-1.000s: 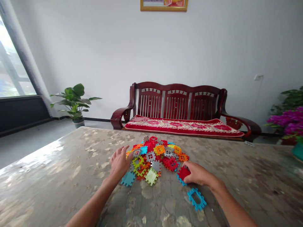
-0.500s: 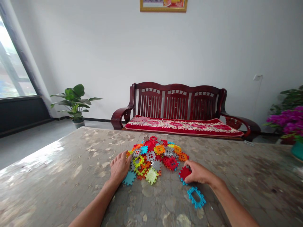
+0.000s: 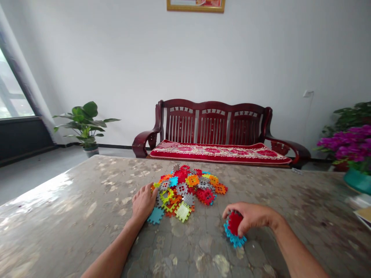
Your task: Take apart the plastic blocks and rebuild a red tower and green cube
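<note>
A pile of notched plastic tiles in red, orange, yellow-green, grey and blue lies on the table. My left hand rests at the pile's left side, fingers touching its edge tiles, above a teal tile. To the right of the pile, my right hand grips a red tile between thumb and fingers. The red tile is over a blue frame tile, whose lower edge shows; whether they touch is unclear.
The patterned table spans the foreground. Behind it is a dark red wooden bench with a red cushion. A teal flowerpot and papers are at the right. A potted plant stands back left.
My right hand has moved toward me and slightly right with the red tile, from beside the pile to over the blue frame tile. My left hand remains at the pile. The view has shifted slightly.
</note>
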A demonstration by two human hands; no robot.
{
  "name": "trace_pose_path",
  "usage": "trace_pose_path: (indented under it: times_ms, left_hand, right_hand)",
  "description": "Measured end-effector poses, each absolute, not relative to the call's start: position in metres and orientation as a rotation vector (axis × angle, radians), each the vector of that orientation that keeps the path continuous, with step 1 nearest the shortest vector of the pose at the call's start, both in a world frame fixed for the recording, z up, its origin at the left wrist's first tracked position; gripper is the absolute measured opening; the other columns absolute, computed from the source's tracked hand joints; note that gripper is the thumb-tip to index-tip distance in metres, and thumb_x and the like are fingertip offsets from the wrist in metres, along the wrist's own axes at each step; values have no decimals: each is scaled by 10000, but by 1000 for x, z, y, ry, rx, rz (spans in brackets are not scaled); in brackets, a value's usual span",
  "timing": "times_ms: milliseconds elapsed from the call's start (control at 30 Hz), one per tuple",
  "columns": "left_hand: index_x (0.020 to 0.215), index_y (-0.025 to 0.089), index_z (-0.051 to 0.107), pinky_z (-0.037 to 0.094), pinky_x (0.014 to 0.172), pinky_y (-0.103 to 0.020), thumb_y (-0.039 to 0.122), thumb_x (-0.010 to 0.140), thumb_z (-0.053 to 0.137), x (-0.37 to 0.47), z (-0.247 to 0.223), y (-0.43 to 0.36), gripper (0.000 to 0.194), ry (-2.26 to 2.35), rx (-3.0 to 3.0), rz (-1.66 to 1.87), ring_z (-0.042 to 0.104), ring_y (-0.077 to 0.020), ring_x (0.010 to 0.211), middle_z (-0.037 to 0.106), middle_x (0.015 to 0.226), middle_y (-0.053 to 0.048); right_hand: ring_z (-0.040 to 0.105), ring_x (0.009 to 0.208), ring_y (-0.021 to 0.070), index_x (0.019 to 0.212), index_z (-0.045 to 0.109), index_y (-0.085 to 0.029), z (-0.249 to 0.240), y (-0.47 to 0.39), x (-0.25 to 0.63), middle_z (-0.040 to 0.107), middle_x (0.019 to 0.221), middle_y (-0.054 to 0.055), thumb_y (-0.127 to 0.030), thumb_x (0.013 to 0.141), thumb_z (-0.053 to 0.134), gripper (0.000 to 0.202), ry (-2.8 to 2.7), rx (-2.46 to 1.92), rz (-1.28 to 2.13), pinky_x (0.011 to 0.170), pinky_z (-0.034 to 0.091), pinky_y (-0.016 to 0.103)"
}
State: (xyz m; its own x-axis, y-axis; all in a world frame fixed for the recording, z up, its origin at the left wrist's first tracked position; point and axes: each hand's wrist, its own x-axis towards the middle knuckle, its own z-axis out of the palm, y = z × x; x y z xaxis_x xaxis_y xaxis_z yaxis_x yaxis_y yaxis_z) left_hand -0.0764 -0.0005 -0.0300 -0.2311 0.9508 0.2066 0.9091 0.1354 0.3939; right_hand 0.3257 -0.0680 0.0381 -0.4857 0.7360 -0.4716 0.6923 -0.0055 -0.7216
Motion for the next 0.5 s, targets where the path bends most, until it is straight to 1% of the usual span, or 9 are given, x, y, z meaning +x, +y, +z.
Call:
trace_pose_path:
  times_ms: [100,167,233,300,433,500]
  left_hand:
    - [1343,167,555,376,1044,-487,432,958,327,-77,-32,1,521,2303,1889,697,543,-334,1235,608,1330,-157]
    - [1340,167,558,383,1038,-490,433,956,333,-78,-33,2,518,2305,1891,704,549,-335,1228,614,1323,-157]
    - [1340,167,556,388,1034,-490,431,956,336,-77,-33,2,516,2302,1891,706,551,-335,1227,613,1326,-157]
    - [1344,165,551,389,1033,-489,428,956,336,-77,-32,1,516,2295,1885,704,548,-335,1232,608,1333,-158]
    - [1350,161,541,380,1043,-488,427,957,334,-76,-30,-1,518,2282,1876,711,535,-333,1247,600,1341,-155]
    - [1351,161,539,375,1047,-490,423,958,332,-76,-29,-1,516,2276,1874,713,532,-335,1248,600,1339,-155]
  right_hand:
    - [571,827,175,1021,684,-216,30,-69,325,631,940,-13,-259,439,834,603,-2379,-1738,1289,676,432,246]
    - [549,786,159,937,684,-211,25,-71,323,597,943,-13,-252,436,830,524,-2485,-1825,1070,644,403,239]
    - [521,741,138,873,671,-209,22,-73,321,568,922,-22,-245,434,824,466,-2543,-1854,927,609,371,226]
    - [497,701,121,829,655,-208,21,-75,320,558,877,-37,-227,433,813,427,-2554,-1830,856,583,341,216]
    - [445,590,100,736,616,-201,21,-75,318,534,660,-73,-155,478,747,293,-2446,-1867,814,539,291,215]
    - [455,585,100,716,602,-193,22,-71,314,538,621,-78,-113,489,717,267,-2322,-1872,821,533,292,211]
